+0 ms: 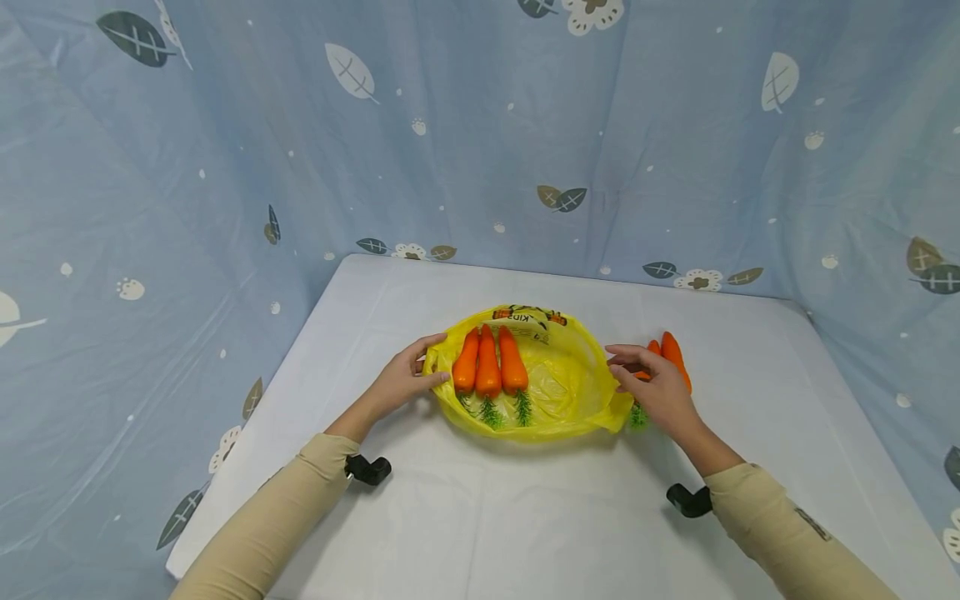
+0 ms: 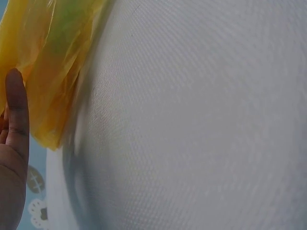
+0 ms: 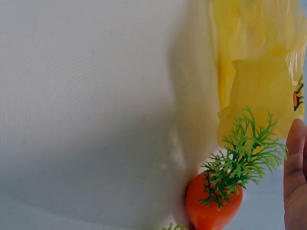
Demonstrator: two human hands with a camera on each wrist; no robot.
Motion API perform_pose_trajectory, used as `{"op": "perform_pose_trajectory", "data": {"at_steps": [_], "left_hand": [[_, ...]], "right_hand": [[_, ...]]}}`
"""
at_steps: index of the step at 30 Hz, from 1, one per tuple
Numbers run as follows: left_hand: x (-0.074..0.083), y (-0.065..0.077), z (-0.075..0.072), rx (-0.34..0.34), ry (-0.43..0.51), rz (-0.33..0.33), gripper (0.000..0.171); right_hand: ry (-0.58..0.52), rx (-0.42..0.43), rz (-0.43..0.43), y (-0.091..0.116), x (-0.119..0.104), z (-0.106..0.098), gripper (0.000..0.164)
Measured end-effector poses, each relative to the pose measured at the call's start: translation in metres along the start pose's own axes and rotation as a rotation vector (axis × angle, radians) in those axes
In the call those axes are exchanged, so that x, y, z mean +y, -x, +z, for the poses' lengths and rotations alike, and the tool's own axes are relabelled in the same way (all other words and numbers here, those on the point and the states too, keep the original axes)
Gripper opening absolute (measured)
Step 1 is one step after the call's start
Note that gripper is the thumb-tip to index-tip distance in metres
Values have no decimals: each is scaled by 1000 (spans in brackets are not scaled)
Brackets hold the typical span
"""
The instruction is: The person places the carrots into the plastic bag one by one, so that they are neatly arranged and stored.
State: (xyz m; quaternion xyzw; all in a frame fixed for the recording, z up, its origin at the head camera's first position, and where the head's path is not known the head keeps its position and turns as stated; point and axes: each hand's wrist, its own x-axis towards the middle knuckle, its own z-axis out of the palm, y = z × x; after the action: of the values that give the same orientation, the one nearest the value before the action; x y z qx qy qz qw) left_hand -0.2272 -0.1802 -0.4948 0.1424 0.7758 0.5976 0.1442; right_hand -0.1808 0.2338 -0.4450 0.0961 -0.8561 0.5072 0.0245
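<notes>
A yellow plastic bag lies spread wide, with three orange carrots side by side in its left half, green tops toward the front. At the bag's left rim, my left hand grips the plastic, thumb over the edge; in the left wrist view the thumb lies against the bag. My right hand has its fingertips right at the opposite rim, index and thumb apart. Beside and partly behind it lie more carrots. One carrot shows its green top close to the bag in the right wrist view.
Everything rests on a white-covered table. A light blue curtain with leaf and flower prints hangs behind and along the sides. Black wrist cameras jut out from both sleeves.
</notes>
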Motion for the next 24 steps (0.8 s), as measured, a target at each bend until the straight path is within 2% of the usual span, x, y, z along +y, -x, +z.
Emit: {"op": "perform_pose_trajectory", "data": {"at_steps": [5,24], "left_hand": [[-5,-2,-1,1,0,2,74],[-6,-2,-1,-3,5,1,73]], "right_hand": [[8,15,-12,-4,25,-2,37],[141,95,-22,4,40,-17,31]]}}
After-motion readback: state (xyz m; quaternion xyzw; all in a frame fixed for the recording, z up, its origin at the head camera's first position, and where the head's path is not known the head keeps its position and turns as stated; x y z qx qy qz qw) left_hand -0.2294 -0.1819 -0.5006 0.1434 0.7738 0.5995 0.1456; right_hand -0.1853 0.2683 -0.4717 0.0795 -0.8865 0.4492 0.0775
